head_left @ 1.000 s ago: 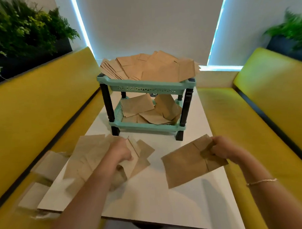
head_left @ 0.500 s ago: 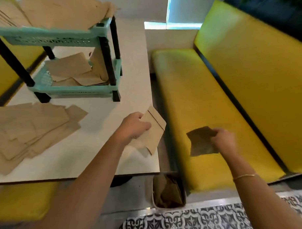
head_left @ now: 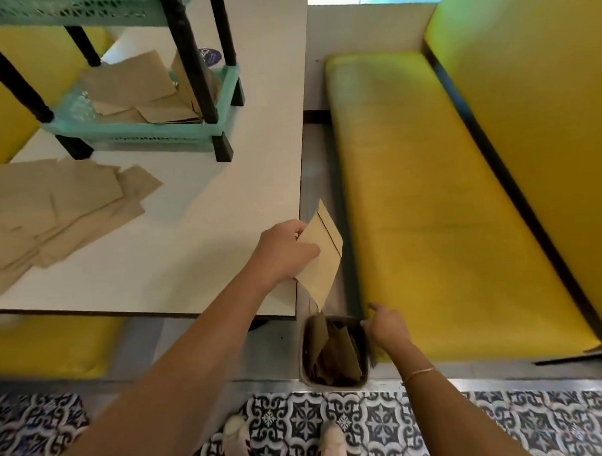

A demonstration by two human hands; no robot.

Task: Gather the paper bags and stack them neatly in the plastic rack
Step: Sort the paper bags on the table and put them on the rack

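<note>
Head view: a person leans over a small bin of paper bags beside a tabletop.

Left hand [head_left: 282,251] pinches one paper bag [head_left: 322,252] past the tabletop [head_left: 196,211] edge, long axis slanting down toward the bin [head_left: 334,353]. Right hand [head_left: 386,327], nearer, reaches the bin's rim; its grip is unclear. Plastic rack [head_left: 146,131] stands far-left on the tabletop, loose bags [head_left: 53,216] before it. Yellow bench [head_left: 445,188] at right.

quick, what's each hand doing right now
Left hand: holding a paper bag.
Right hand: at the bin rim; grip cannot be told.
</note>
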